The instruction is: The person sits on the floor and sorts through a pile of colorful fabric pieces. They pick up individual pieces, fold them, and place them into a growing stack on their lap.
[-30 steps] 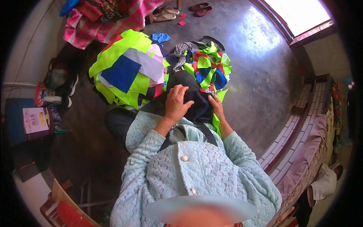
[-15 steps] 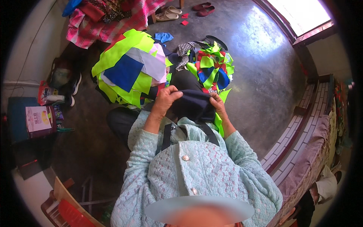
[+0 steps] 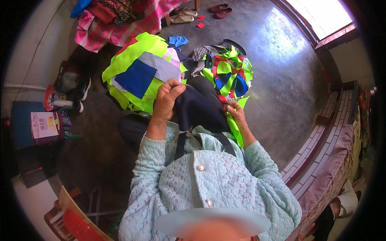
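A dark navy piece of cloth (image 3: 201,109) stretches over my lap between my two hands. My left hand (image 3: 166,100) is closed on its upper left corner and holds it up. At the right edge of the cloth, the fingers of my right hand (image 3: 235,112) are pinched together on it. A lime-green fabric strip (image 3: 234,130) hangs below my right hand, along the wrist. Beyond my left hand lies a big heap of fabric pieces (image 3: 136,79), lime, blue, grey and pink. Past my right hand is a smaller pile of lime, red and blue scraps (image 3: 229,72).
A light blue scrap (image 3: 178,40) and small red scraps (image 3: 200,25) lie on the dark floor (image 3: 277,108). Slippers (image 3: 183,17) stand at the far side. A bench with a pale brick pattern (image 3: 313,148) runs along the right. A red chair (image 3: 78,227) is at lower left.
My left hand has lifted and moved up a little, drawing its cloth corner taller. My right hand has slipped slightly lower along the edge. The whole view has shifted a little.
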